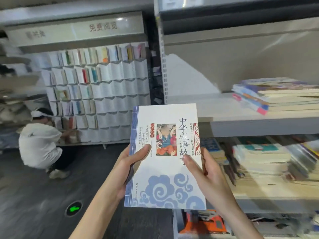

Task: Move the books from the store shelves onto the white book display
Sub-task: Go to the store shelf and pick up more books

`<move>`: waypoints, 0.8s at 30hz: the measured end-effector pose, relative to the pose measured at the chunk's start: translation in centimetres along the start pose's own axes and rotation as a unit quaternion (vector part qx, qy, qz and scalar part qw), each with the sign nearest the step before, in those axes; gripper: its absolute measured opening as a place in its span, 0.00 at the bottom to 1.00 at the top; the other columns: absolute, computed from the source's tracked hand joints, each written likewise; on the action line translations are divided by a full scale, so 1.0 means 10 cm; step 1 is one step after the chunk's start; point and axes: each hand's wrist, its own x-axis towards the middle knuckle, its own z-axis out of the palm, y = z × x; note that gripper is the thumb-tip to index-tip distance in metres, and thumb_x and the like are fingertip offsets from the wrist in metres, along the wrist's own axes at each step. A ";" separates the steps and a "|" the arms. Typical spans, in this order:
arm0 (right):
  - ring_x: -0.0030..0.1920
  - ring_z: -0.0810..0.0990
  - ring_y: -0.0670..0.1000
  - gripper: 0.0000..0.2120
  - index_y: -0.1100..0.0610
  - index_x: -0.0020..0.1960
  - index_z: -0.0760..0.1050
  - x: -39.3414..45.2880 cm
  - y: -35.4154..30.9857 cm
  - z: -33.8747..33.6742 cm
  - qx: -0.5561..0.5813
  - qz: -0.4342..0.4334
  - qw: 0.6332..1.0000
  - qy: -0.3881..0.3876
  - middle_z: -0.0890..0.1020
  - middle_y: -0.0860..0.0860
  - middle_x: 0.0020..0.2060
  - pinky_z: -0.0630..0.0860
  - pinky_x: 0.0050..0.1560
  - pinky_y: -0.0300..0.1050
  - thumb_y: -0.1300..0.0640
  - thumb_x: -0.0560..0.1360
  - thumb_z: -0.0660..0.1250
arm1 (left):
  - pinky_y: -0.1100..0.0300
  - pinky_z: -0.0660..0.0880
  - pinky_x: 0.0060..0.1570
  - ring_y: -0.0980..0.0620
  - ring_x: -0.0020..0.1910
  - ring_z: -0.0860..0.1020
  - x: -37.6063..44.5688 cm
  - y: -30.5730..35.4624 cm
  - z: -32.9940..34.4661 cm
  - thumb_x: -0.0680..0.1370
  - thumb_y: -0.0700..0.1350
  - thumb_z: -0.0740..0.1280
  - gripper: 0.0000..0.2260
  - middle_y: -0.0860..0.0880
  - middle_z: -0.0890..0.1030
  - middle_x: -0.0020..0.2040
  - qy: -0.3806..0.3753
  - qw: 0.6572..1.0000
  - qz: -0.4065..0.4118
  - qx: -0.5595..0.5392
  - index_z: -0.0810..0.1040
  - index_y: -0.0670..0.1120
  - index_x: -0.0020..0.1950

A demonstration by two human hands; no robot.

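I hold a white book (165,169) with blue cloud patterns and Chinese characters upright in front of me. My left hand (131,163) grips its left edge, thumb on the cover. My right hand (205,171) grips its right edge, thumb on the cover too. The white book display (120,94) stands across the aisle at the back left, a wall of white pockets, with books in its left and upper pockets. The store shelves (241,121) are close on my right, holding flat stacks of books (276,95).
A person in a white shirt (39,144) crouches at the display's lower left corner. The dark floor (43,195) between us bears a green lit marker (73,208). More book piles (262,163) fill the lower store shelf.
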 end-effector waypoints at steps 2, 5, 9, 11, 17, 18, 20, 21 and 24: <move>0.58 0.81 0.39 0.16 0.49 0.64 0.75 0.06 0.01 0.42 0.006 0.005 1.000 -0.026 0.84 0.40 0.56 0.76 0.57 0.34 0.50 0.77 0.67 | 0.41 0.79 0.59 0.39 0.57 0.84 -0.02 0.09 -0.40 0.77 0.43 0.69 0.18 0.41 0.84 0.59 0.012 1.000 0.005 -0.008 0.78 0.44 0.67; 0.59 0.81 0.39 0.14 0.51 0.64 0.75 0.18 0.03 1.13 0.003 0.005 0.999 -0.047 0.84 0.41 0.56 0.75 0.56 0.30 0.53 0.79 0.67 | 0.42 0.81 0.55 0.38 0.57 0.83 -0.01 0.26 -1.10 0.79 0.43 0.68 0.18 0.40 0.84 0.60 0.021 1.000 0.001 -0.023 0.76 0.44 0.68; 0.65 0.78 0.40 0.18 0.53 0.68 0.74 0.35 0.16 2.06 -0.009 0.014 0.997 -0.072 0.82 0.41 0.61 0.72 0.67 0.40 0.51 0.80 0.65 | 0.41 0.81 0.56 0.37 0.58 0.83 0.01 0.47 -2.01 0.80 0.45 0.67 0.18 0.41 0.84 0.60 0.040 0.999 0.012 -0.015 0.75 0.45 0.69; 0.68 0.74 0.39 0.25 0.54 0.73 0.70 0.42 0.20 2.46 0.006 0.023 0.996 -0.085 0.79 0.41 0.65 0.68 0.73 0.43 0.47 0.78 0.66 | 0.42 0.81 0.56 0.38 0.57 0.83 0.04 0.57 -2.40 0.80 0.45 0.67 0.17 0.41 0.84 0.60 0.052 0.998 0.018 -0.009 0.75 0.45 0.69; 0.70 0.72 0.39 0.39 0.55 0.77 0.64 0.75 0.42 3.22 0.007 0.076 0.992 -0.102 0.76 0.42 0.69 0.67 0.74 0.46 0.37 0.74 0.70 | 0.40 0.76 0.62 0.39 0.57 0.84 0.27 0.67 -3.17 0.78 0.46 0.68 0.17 0.43 0.84 0.59 0.076 0.997 0.008 -0.018 0.76 0.46 0.67; 0.68 0.74 0.39 0.34 0.53 0.75 0.67 0.83 0.47 3.32 -0.006 0.080 0.991 -0.108 0.78 0.40 0.67 0.70 0.71 0.43 0.38 0.75 0.70 | 0.41 0.76 0.62 0.40 0.57 0.84 0.34 0.67 -3.28 0.78 0.46 0.68 0.17 0.43 0.85 0.59 0.078 0.997 0.007 -0.017 0.76 0.47 0.67; 0.60 0.79 0.35 0.19 0.48 0.67 0.73 1.03 0.60 3.48 -0.033 0.090 0.988 -0.117 0.83 0.35 0.57 0.75 0.59 0.32 0.46 0.77 0.68 | 0.43 0.77 0.61 0.41 0.56 0.84 0.54 0.66 -3.49 0.79 0.46 0.68 0.17 0.44 0.85 0.59 0.081 0.997 0.009 -0.004 0.75 0.48 0.67; 0.58 0.80 0.34 0.16 0.47 0.64 0.75 1.14 0.68 3.56 -0.041 0.094 0.988 -0.117 0.83 0.34 0.55 0.75 0.57 0.32 0.47 0.78 0.67 | 0.43 0.77 0.61 0.42 0.57 0.84 0.65 0.64 -3.59 0.79 0.46 0.68 0.17 0.45 0.85 0.59 0.084 0.996 0.009 0.004 0.75 0.48 0.68; 0.65 0.76 0.39 0.26 0.47 0.69 0.73 1.52 0.95 3.78 -0.071 0.081 0.989 -0.106 0.81 0.37 0.62 0.72 0.69 0.45 0.36 0.76 0.66 | 0.44 0.76 0.65 0.46 0.59 0.83 1.06 0.58 -3.87 0.79 0.47 0.69 0.17 0.49 0.85 0.60 0.097 0.995 0.009 0.028 0.75 0.51 0.68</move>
